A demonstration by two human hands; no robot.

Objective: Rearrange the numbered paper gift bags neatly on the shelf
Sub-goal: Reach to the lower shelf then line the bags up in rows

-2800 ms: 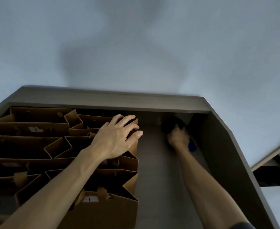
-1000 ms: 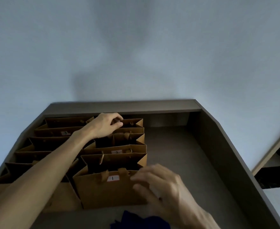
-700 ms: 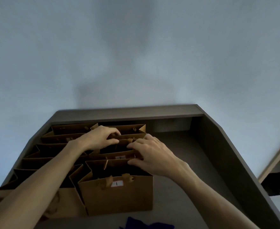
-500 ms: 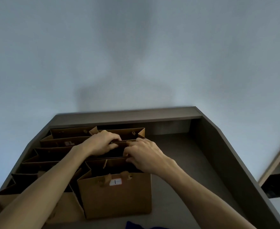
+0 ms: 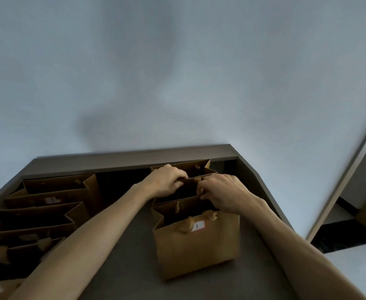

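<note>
Brown paper gift bags stand in two columns on a dark shelf (image 5: 132, 245). The right column has a front bag labelled 1 (image 5: 197, 245), a middle bag (image 5: 188, 189) behind it and a rear bag (image 5: 199, 168). My left hand (image 5: 167, 182) grips the middle bag's top edge on the left. My right hand (image 5: 223, 194) grips the same bag's edge on the right. The left column (image 5: 43, 213) holds several bags, one labelled 3 (image 5: 52, 200).
A raised back ledge (image 5: 134, 158) and an angled right wall (image 5: 262, 191) border the shelf. Bare shelf floor lies between the two columns. Another shelf unit (image 5: 361, 191) stands at the far right. A plain wall fills the upper view.
The right column of bags, held by both hands, has shifted right, away from the left column, opening a gap between them. My right hand came back from the rear right corner to the bags.
</note>
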